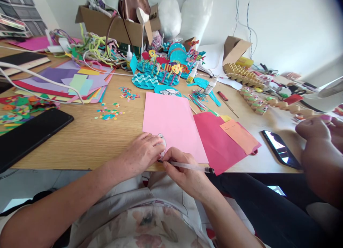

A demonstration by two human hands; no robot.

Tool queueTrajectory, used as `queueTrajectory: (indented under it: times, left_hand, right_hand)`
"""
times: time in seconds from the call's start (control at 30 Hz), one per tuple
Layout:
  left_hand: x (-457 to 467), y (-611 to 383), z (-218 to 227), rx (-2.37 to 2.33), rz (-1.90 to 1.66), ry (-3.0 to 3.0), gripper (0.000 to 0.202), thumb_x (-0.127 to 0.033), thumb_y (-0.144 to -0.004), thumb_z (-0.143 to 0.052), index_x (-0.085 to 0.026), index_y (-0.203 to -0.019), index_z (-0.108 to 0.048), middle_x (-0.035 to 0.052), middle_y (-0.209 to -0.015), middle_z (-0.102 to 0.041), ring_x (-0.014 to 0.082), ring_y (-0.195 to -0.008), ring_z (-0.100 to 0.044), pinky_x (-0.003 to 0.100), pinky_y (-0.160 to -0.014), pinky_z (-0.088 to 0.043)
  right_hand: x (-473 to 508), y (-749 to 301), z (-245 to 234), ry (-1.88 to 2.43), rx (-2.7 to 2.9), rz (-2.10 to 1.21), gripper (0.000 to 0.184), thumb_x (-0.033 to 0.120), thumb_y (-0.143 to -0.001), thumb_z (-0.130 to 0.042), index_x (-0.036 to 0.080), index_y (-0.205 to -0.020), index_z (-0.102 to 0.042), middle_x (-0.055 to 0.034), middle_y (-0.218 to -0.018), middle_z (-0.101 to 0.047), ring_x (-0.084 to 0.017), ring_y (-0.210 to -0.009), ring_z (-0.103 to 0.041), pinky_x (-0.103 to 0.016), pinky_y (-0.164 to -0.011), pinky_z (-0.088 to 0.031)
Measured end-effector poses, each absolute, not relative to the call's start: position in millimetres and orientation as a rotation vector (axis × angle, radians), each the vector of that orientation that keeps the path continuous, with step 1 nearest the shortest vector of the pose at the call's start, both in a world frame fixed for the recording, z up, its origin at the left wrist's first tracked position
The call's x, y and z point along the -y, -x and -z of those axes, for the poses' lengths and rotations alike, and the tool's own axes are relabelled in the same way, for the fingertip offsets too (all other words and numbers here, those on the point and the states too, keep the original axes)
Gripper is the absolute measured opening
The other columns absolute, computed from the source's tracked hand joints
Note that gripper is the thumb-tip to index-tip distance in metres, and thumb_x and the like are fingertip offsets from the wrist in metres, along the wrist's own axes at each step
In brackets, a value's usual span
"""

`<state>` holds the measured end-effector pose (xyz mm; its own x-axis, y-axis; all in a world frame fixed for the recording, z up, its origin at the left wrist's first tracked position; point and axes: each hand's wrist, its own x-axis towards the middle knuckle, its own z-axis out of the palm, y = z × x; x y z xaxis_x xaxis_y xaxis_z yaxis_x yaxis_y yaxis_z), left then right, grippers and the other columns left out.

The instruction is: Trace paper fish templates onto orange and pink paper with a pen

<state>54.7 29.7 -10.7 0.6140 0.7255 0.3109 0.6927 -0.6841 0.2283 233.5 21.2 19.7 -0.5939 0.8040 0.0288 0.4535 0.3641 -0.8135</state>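
Note:
A sheet of pink paper (171, 116) lies at the table's front edge. On its lower left corner my left hand (147, 148) holds down a small white paper cutout (162, 140) with a black drawn outline and an eye, like a fish; the fingers cover part of it. My right hand (184, 169) grips a pen (191, 165) with a clear barrel and a black end. Its tip is beside the cutout, partly hidden by my fingers. Red paper (219, 141) with a smaller orange piece (238, 135) on top lies to the right.
A black phone (34, 133) lies at left, another phone (281, 148) at right. Paper dots (108, 114) and coloured sheets (53, 80) are left of the pink paper. Blue paper fish crafts (160, 71) and glue bottles (211, 85) stand behind. Another person's hand (316, 133) is at far right.

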Motion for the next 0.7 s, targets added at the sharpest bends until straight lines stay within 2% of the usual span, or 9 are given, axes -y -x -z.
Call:
queueTrajectory:
  times: [0.3, 0.7]
  left_hand:
    - [-29.2, -55.0, 8.3, -1.213, -0.556, -2.757, 0.011, -0.021, -0.09, -0.044, -0.016, -0.086, -0.053, 0.0064, -0.099, -0.059, 0.0202, -0.095, -0.051, 0.037, -0.087, -0.039]
    - [-29.5, -54.5, 10.2, -1.21, -0.551, -2.743, 0.012, -0.022, -0.091, -0.043, -0.016, -0.087, -0.053, 0.0067, -0.101, -0.058, 0.0206, -0.096, -0.051, 0.037, -0.088, -0.038]
  right_hand:
    - [-23.5, -238.3, -20.5, 1.197, 2.074, -1.068, 0.011, 0.009, -0.076, -0.046, 0.019, -0.069, -0.046, 0.0063, -0.057, -0.045, -0.008, -0.052, -0.038, -0.019, -0.048, -0.028]
    - [-24.6, -237.7, -18.3, 1.181, 2.157, -1.009, 0.011, 0.008, -0.076, -0.046, 0.019, -0.072, -0.047, 0.006, -0.059, -0.047, -0.008, -0.052, -0.039, -0.02, -0.051, -0.029]
